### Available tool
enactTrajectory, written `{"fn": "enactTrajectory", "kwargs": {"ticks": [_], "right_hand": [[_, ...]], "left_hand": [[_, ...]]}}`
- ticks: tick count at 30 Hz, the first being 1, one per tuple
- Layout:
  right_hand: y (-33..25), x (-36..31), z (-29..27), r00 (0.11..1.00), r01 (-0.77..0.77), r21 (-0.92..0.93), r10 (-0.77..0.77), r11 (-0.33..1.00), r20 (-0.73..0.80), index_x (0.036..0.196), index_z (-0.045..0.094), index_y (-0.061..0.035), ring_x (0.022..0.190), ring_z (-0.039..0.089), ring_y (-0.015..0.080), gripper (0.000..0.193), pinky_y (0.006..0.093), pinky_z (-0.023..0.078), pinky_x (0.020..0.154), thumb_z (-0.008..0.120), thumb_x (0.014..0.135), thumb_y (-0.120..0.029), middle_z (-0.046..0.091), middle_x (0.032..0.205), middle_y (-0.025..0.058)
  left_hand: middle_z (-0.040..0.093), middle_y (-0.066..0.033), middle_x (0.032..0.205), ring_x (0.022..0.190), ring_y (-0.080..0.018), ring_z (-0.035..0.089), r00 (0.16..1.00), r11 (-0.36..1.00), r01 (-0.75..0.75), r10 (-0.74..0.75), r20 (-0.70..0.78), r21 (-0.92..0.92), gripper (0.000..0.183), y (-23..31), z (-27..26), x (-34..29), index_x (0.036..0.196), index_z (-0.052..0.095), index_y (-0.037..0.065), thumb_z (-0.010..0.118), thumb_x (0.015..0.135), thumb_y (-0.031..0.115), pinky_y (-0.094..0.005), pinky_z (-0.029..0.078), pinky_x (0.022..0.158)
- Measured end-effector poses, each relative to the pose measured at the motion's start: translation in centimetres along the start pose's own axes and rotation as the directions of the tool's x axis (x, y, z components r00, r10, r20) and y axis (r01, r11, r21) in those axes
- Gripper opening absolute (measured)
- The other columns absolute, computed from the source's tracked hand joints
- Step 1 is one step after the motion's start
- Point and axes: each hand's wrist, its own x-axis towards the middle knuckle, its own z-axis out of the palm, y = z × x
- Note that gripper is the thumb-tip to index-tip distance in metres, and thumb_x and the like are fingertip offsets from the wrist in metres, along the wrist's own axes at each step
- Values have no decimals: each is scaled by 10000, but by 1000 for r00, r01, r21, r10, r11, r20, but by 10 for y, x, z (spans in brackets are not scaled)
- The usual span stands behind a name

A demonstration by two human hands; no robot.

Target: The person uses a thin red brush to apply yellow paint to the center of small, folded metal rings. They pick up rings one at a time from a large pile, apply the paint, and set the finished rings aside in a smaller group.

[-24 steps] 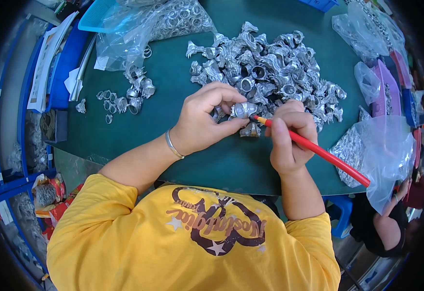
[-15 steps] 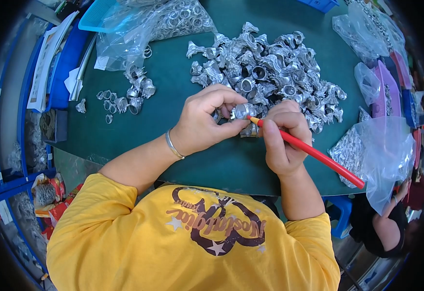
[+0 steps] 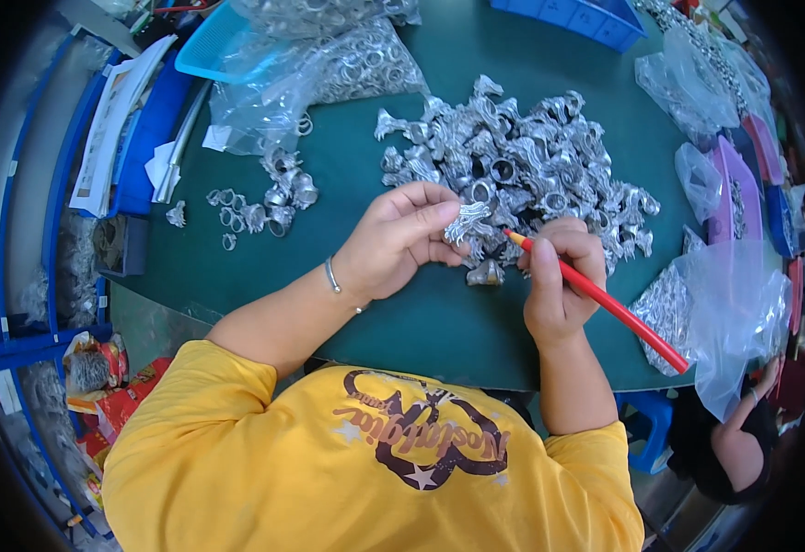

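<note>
Silver metal ornament [image 3: 468, 224] sits pinched in the left hand [image 3: 400, 241], above the counter's [image 3: 393, 322] near edge; the right hand [image 3: 559, 281] grips one red pencil [image 3: 605, 304], tip beside it. A large heap [image 3: 522, 175] waits unsorted toward the far edge, while perhaps ten pieces [image 3: 255, 207] lie apart at the left.

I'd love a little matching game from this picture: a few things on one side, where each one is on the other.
Things:
1. red pencil
2. silver piece
3. big silver pile
4. blue basket

Places:
A. far left of the table
B. in the left hand
C. in the right hand
D. on the table beyond both hands

Pairs: 1-C, 2-B, 3-D, 4-A
</note>
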Motion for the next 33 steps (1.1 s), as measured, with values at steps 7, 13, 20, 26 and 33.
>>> {"fn": "enactTrajectory", "kwargs": {"ticks": [7, 13, 20, 26, 33], "right_hand": [[2, -1, 1, 997, -24, 41, 27, 999, -72, 806, 532, -22, 642, 532, 207, 95, 310, 423, 636, 603, 805, 41, 575, 705, 90], [7, -6, -3, 996, -78, -2, 78, 997, -39, 783, 533, -18, 647, 522, 217, 103, 312, 420, 619, 609, 797, 51, 549, 723, 104], [6, 0, 2, 999, -27, -32, 26, 999, -32, 775, 534, -22, 626, 509, 221, 100, 316, 408, 600, 611, 799, 37, 548, 706, 101], [8, -2, -1, 995, -96, -50, 95, 994, -22, 777, 539, -12, 620, 506, 223, 89, 323, 402, 590, 613, 816, 16, 554, 703, 102], [9, -4, 1, 991, -135, -18, 135, 991, -19, 787, 549, 4, 600, 495, 189, 78, 303, 396, 552, 608, 829, 31, 557, 715, 99]], "left_hand": [[650, -153, 975, 783, -219, 633, 991, 956, 85, -52, 123, -282, 201, 2, -9, 4, 1048, 573, 48, 459, 986, 201, -306, 521, 645], [580, -137, 1029, 854, -256, 646, 638, 556, -743, 757, 142, 374, 348, 76, 17, 32, 1115, 427, 75, 606, 842, -45, -358, 547, 758], [631, -68, 954, 836, -131, 631, 20, -498, -171, 861, 508, 850, 248, 293, -13, 117, 999, 641, 14, 679, 867, 220, -250, 491, 742], [658, -238, 935, 955, -321, 632, 592, -413, -82, 712, 378, 907, 625, 303, -34, 139, 962, 661, -11, 357, 961, 536, -370, 478, 847], [647, -116, 965, 885, -319, 622, 842, -521, -375, 154, 517, 767, 291, 171, -5, 87, 1121, 631, 120, 605, 883, 285, -438, 490, 783]]}}
